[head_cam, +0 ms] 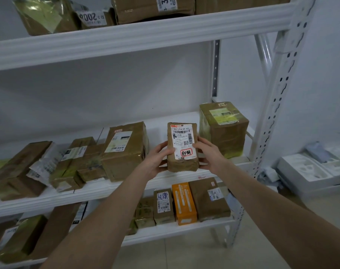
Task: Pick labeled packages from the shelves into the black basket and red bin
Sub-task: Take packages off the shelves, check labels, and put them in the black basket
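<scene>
**Small parcel held in both hands at the middle shelf**

Taped brown parcels (68, 164) crowd the left of the middle shelf (99, 188), ending in a larger carton (126, 150). Beside it the left hand (157, 158) curls round one side of a small labeled package (181, 146) and the right hand (208, 152) grips the other. The package is upright at the shelf's front edge, label outward. A squarish box (224, 129) stands just behind it, and white trays (309, 169) lie far right.
</scene>
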Motion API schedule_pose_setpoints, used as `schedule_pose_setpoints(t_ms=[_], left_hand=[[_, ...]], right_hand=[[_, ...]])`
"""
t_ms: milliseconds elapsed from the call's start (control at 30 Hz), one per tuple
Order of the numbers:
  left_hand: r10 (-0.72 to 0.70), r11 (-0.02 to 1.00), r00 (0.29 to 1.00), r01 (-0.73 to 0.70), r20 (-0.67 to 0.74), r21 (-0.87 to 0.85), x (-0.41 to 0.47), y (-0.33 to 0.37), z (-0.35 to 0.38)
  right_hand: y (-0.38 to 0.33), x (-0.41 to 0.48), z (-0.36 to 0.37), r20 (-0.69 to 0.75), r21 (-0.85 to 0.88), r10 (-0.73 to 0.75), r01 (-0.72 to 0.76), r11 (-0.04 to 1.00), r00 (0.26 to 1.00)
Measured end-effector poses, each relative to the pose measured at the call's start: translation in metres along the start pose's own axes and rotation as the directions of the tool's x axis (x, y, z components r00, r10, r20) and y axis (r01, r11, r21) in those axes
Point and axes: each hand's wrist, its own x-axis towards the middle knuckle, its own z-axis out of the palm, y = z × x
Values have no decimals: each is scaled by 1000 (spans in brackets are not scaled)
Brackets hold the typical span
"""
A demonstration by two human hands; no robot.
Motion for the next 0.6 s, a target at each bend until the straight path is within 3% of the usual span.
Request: schedule_pose_setpoints(t_ms=[300, 600], left_hand=[[-62, 995, 998, 61, 4, 78, -3, -6, -6], [-127, 987, 991, 130, -39, 90, -41, -34, -22]], right_hand=[[13, 2, 4, -9, -8, 7, -7, 1000, 1000], [38, -3, 13, 81, -159, 96, -82, 984, 992]])
